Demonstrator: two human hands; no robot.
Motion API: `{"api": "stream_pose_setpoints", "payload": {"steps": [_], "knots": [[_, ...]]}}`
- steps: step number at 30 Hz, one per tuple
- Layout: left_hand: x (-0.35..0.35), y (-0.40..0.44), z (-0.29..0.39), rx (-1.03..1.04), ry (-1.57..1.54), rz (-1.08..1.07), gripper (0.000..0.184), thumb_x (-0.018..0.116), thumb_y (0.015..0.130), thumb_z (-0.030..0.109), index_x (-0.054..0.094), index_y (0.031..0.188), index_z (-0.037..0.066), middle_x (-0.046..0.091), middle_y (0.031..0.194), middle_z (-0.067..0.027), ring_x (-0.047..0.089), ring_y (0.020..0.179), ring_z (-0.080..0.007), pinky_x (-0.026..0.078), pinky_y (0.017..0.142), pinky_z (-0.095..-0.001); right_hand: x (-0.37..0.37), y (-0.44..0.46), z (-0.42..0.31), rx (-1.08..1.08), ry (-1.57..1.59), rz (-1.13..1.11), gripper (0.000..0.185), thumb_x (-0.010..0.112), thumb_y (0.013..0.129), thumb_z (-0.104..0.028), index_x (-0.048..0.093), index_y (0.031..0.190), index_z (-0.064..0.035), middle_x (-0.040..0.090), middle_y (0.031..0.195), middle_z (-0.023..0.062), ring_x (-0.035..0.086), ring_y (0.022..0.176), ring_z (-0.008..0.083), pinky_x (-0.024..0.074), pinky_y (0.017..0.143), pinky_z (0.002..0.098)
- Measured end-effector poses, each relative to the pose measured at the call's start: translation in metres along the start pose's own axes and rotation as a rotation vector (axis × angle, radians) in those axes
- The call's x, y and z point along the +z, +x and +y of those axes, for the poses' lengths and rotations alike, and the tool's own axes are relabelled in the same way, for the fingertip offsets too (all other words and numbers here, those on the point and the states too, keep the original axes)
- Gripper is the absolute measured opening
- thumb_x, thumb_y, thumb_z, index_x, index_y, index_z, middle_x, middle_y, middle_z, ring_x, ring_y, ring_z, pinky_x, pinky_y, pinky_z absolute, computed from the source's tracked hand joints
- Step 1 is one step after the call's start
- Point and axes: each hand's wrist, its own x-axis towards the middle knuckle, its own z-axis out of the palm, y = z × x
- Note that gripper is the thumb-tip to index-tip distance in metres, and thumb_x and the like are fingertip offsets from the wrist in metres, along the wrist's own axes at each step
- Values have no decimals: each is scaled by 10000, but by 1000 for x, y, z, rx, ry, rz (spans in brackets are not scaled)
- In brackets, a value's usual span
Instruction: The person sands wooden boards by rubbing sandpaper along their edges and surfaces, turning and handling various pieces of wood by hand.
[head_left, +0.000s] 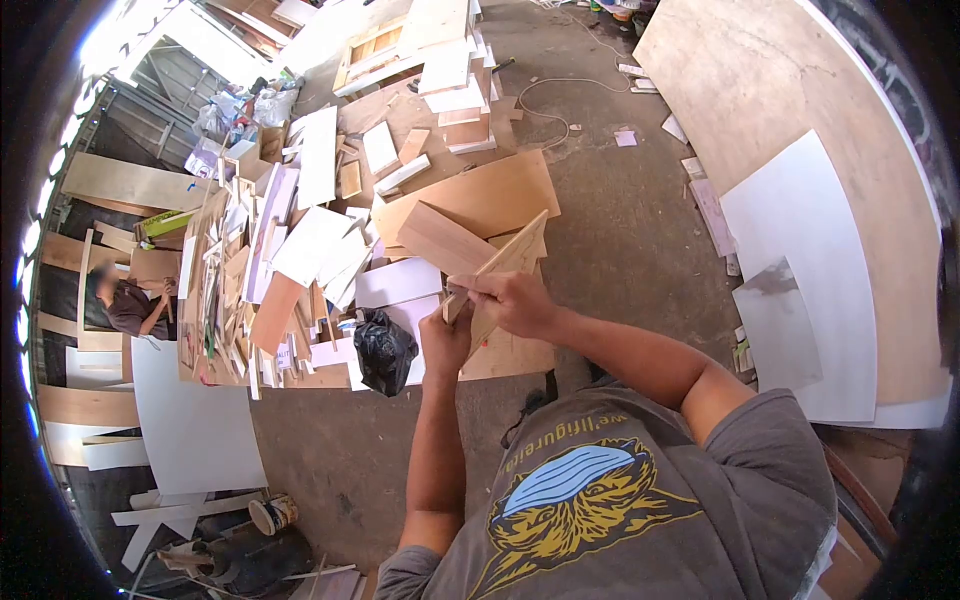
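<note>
My left hand (448,338) is closed around the near end of a thin plywood piece (518,250), which is tilted with its long edge pointing away from me. My right hand (515,303) is closed on the same piece, its fingers pinching the upper edge just beside the left hand. Behind it, a reddish-brown wooden panel (445,238) lies over a larger tan board (520,185) on the worktable. A black plastic bag (385,352) sits left of my left hand. Parts of the plywood are hidden behind my hands.
Wood strips and offcuts (235,280) are heaped on the table's left side. White boards (465,95) are stacked at the far end. Large panels (800,110) lean on the right. Another person (135,305) is at the far left. A bucket (272,514) stands lower left.
</note>
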Motion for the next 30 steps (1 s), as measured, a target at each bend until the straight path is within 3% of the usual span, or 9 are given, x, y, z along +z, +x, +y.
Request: {"api": "stream_pose_setpoints", "payload": {"steps": [3, 6, 9, 12, 15, 18, 21, 26, 30], "knots": [[2, -2, -2, -11, -31, 33, 210, 722, 935, 151, 736, 1031, -35, 711, 778, -242, 749, 720, -339, 543, 649, -397, -17, 15, 34, 393, -278, -38, 342, 547, 1028, -263, 694, 1334, -229, 717, 983, 203, 734, 872, 343, 570, 770, 434], [2, -2, 4, -60, -9, 35, 211, 733, 927, 145, 733, 1032, -38, 722, 774, -221, 748, 707, -282, 542, 654, -382, -8, 28, 130, 203, -132, 265, 341, 543, 1032, -267, 690, 1340, -254, 714, 965, 205, 736, 862, 342, 569, 752, 424], [6, 1, -3, -83, -68, 53, 221, 733, 936, 157, 734, 1035, -41, 731, 779, -204, 735, 712, -215, 542, 660, -370, -14, 22, 65, 263, -201, -11, 326, 494, 1039, -312, 697, 1294, -296, 737, 971, 194, 728, 868, 402, 574, 752, 526], [2, 3, 6, -56, -59, 52, 241, 738, 944, 176, 737, 1042, -45, 735, 784, -198, 718, 715, -182, 541, 666, -359, -1, 11, 58, 11, -66, 88, 338, 481, 1041, -323, 678, 1312, -284, 739, 983, 183, 725, 869, 404, 572, 749, 530], [5, 0, -10, -63, -85, 69, 257, 739, 955, 192, 736, 1053, -45, 740, 791, -196, 720, 718, -181, 543, 668, -361, -13, 26, 96, 244, -135, 155, 346, 559, 1012, -250, 690, 1332, -229, 729, 1024, 188, 734, 916, 355, 574, 772, 452], [5, 3, 0, -55, -7, 81, 256, 737, 961, 194, 735, 1055, -45, 744, 792, -190, 715, 724, -166, 547, 672, -356, -18, 40, 129, 236, -173, 156, 360, 552, 1003, -198, 687, 1336, -224, 721, 1013, 208, 730, 909, 372, 576, 762, 449], [7, 4, 2, -91, -67, 84, 252, 730, 968, 189, 734, 1063, -45, 746, 797, -189, 709, 738, -145, 549, 678, -345, -18, 26, 83, 99, -90, -46, 372, 518, 1005, -157, 687, 1332, -209, 732, 1046, 190, 728, 915, 382, 580, 776, 459], [8, 5, 11, -78, -32, 72, 257, 733, 966, 183, 729, 1076, -49, 749, 811, -189, 696, 762, -116, 546, 687, -329, -11, 36, 169, 266, -150, 108, 369, 543, 991, -186, 689, 1329, -207, 749, 1069, 160, 733, 941, 366, 585, 782, 449], [12, 9, 17, -112, -44, 51, 261, 744, 961, 181, 727, 1089, -45, 753, 830, -185, 692, 786, -106, 548, 709, -322, -41, 48, 146, 322, -156, 31, 382, 574, 982, -234, 678, 1349, -211, 764, 1091, 125, 740, 1011, 325, 587, 846, 403]]}}
